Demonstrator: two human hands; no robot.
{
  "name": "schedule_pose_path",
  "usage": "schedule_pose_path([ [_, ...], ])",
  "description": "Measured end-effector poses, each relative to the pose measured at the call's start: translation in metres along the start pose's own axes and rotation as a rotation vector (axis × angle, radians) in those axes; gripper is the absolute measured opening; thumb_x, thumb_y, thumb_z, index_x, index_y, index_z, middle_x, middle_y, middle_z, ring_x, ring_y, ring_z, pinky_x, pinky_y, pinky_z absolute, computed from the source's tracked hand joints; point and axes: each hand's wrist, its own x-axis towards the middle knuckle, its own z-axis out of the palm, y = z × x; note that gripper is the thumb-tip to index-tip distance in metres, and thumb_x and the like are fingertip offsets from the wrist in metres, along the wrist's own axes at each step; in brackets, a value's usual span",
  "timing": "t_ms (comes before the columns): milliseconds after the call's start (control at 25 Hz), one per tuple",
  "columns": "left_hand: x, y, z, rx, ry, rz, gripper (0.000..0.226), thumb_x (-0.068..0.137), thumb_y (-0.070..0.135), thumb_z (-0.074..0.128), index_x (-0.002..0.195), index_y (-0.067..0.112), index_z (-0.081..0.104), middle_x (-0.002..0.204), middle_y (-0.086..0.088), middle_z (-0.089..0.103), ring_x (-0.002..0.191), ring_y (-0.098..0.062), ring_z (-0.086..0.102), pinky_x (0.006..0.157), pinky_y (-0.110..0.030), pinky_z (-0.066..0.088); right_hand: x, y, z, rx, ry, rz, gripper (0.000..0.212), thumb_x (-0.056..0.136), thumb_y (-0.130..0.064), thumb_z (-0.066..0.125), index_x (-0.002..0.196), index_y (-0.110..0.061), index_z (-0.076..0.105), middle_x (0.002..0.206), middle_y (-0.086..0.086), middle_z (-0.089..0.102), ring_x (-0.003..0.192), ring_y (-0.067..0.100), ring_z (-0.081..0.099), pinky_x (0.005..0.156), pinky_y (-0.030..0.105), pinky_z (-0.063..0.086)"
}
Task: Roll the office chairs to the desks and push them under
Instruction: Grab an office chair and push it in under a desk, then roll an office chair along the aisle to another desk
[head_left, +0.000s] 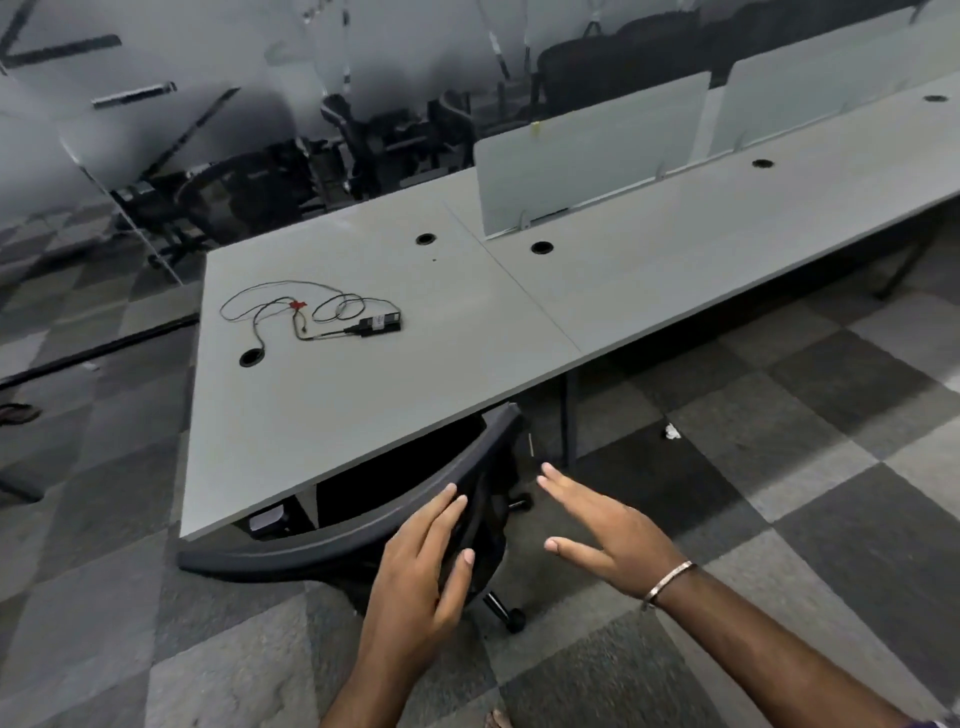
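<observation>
Curved black chair (332, 545) back tucked against smooth grey desk (363, 405); touched by flat left hand (415, 582). Right hand (608, 540) spread, nothing held.

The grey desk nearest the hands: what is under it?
Under the grey desk sits a black office chair; only its curved backrest and one castor show. Its seat is covered by the desktop. A desk leg stands beside it.

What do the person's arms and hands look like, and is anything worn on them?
Both forearms are bare, with no sleeves in view. The right hand has a thin silver-coloured metal bangle around the wrist. The left hand wears no ring, watch or glove that I can see.
</observation>
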Motion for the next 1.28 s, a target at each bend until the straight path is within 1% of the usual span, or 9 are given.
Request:
schedule_pose_path([
  [120, 0.008, 0.04, 0.039, -0.114, -0.119, -0.034, 0.048, 0.105, 0.044, 0.054, 0.151, 0.033, 0.05, 0.16, 0.025, 0.038, 0.149, 0.001, 0.035, 0.121, -0.024, 0.03, -0.068, 0.05, -0.032, 0.053, 0.03, 0.189, 0.078, 0.095, -0.065, 0.054, 0.162, -0.035, 0.026, 0.167, -0.025, 0.017, 0.151, -0.01, 0.019, 0.124, 0.027, 0.028],
  [240, 0.02, 0.074, 0.08, -0.183, -0.238, -0.108, 0.05, 0.103, 0.049, 0.054, 0.151, 0.033, 0.051, 0.156, 0.027, 0.041, 0.146, 0.009, 0.032, 0.123, -0.028, 0.031, -0.128, 0.087, -0.062, 0.08, 0.106, 0.33, 0.079, 0.094, -0.063, 0.056, 0.161, -0.031, 0.03, 0.165, -0.019, 0.025, 0.151, -0.007, 0.023, 0.121, 0.017, 0.023],
  [320, 0.029, 0.103, 0.11, -0.171, -0.328, -0.074, 0.054, 0.102, 0.052, 0.053, 0.152, 0.031, 0.05, 0.156, 0.024, 0.042, 0.145, 0.011, 0.031, 0.123, -0.027, 0.029, -0.171, 0.111, -0.083, 0.063, 0.168, 0.422, 0.078, 0.096, -0.063, 0.056, 0.162, -0.032, 0.028, 0.162, -0.02, 0.03, 0.147, -0.008, 0.027, 0.115, 0.013, 0.024],
  [440, 0.048, 0.146, 0.149, -0.137, -0.464, -0.012, 0.055, 0.104, 0.052, 0.052, 0.155, 0.031, 0.046, 0.159, 0.02, 0.04, 0.146, 0.008, 0.03, 0.121, -0.016, 0.022, -0.221, 0.14, -0.11, 0.034, 0.249, 0.545, 0.08, 0.095, -0.067, 0.054, 0.162, -0.036, 0.023, 0.158, -0.019, 0.034, 0.143, 0.0, 0.039, 0.104, 0.02, 0.035],
  [600, 0.081, 0.194, 0.193, -0.107, -0.605, 0.11, 0.057, 0.104, 0.057, 0.047, 0.156, 0.035, 0.041, 0.161, 0.021, 0.037, 0.148, 0.007, 0.025, 0.118, -0.013, 0.016, -0.261, 0.171, -0.142, 0.034, 0.308, 0.663, 0.082, 0.093, -0.068, 0.055, 0.162, -0.037, 0.022, 0.151, -0.013, 0.041, 0.135, 0.008, 0.05, 0.094, 0.027, 0.044],
  [720, 0.119, 0.227, 0.224, -0.083, -0.659, 0.219, 0.058, 0.105, 0.057, 0.046, 0.157, 0.033, 0.041, 0.162, 0.017, 0.036, 0.149, 0.004, 0.025, 0.117, -0.011, 0.014, -0.277, 0.195, -0.164, 0.019, 0.318, 0.738, 0.083, 0.094, -0.069, 0.054, 0.162, -0.038, 0.019, 0.149, -0.013, 0.042, 0.134, 0.01, 0.051, 0.099, 0.036, 0.049],
  [840, 0.158, 0.251, 0.256, -0.06, -0.701, 0.328, 0.059, 0.105, 0.057, 0.046, 0.157, 0.031, 0.041, 0.163, 0.014, 0.037, 0.152, -0.001, 0.026, 0.124, -0.021, 0.019, -0.282, 0.222, -0.191, -0.009, 0.288, 0.805, 0.084, 0.094, -0.071, 0.052, 0.163, -0.039, 0.016, 0.15, -0.012, 0.042, 0.133, 0.013, 0.053, 0.1, 0.043, 0.051],
  [1080, 0.274, 0.29, 0.335, 0.015, -0.768, 0.589, 0.061, 0.106, 0.054, 0.047, 0.157, 0.021, 0.043, 0.164, 0.001, 0.04, 0.154, -0.013, 0.03, 0.125, -0.025, 0.02, -0.267, 0.293, -0.254, -0.056, 0.299, 0.948, 0.084, 0.095, -0.067, 0.055, 0.163, -0.037, 0.017, 0.153, -0.006, 0.045, 0.135, 0.015, 0.053, 0.106, 0.042, 0.048],
  [1280, 0.363, 0.324, 0.384, -0.005, -0.805, 0.715, 0.061, 0.106, 0.056, 0.045, 0.157, 0.023, 0.043, 0.163, 0.003, 0.041, 0.154, -0.012, 0.029, 0.124, -0.024, 0.019, -0.246, 0.339, -0.301, -0.069, 0.358, 1.05, 0.081, 0.094, -0.065, 0.058, 0.162, -0.04, 0.02, 0.146, -0.009, 0.053, 0.127, 0.01, 0.057, 0.102, 0.038, 0.05],
])
